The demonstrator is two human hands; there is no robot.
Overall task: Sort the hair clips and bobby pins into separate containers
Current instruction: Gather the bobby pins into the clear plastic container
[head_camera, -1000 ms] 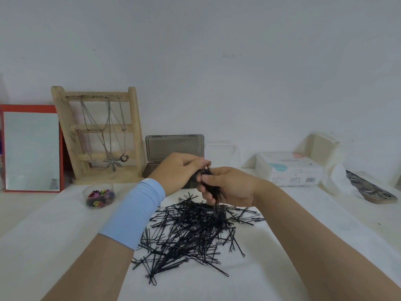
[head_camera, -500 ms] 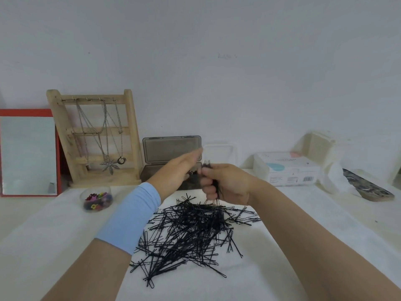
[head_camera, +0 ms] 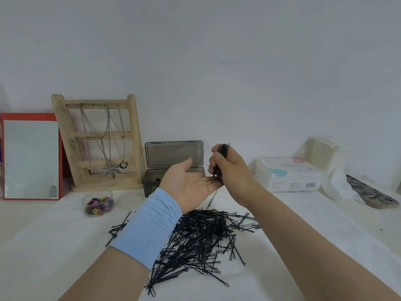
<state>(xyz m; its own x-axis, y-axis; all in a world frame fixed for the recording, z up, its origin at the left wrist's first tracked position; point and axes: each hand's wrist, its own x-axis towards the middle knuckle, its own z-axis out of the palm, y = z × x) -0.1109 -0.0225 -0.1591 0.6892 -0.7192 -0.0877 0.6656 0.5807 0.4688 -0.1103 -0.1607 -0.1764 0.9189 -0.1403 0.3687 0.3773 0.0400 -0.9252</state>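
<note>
right fingers (head_camera: pixel 214 164) gripped a bunch of pins (head_camera: pixel 223 149) over my open left hand (head_camera: pixel 191 185); clips (head_camera: pixel 99 204) sat in the cup (head_camera: pixel 84 202), a big pile (head_camera: pixel 201 240) lay unsorted.

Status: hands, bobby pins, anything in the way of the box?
Right hand grips upright bundle of bobby pins, tips on open left hand. Loose pile on cloth. Grey box open behind; only left hand before it.

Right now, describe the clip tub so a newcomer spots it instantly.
Find the wooden necklace stand at back left. Just in front of its base sits a small clear round tub. Unlike the grey box to its right, it holds colourful clips.
</note>
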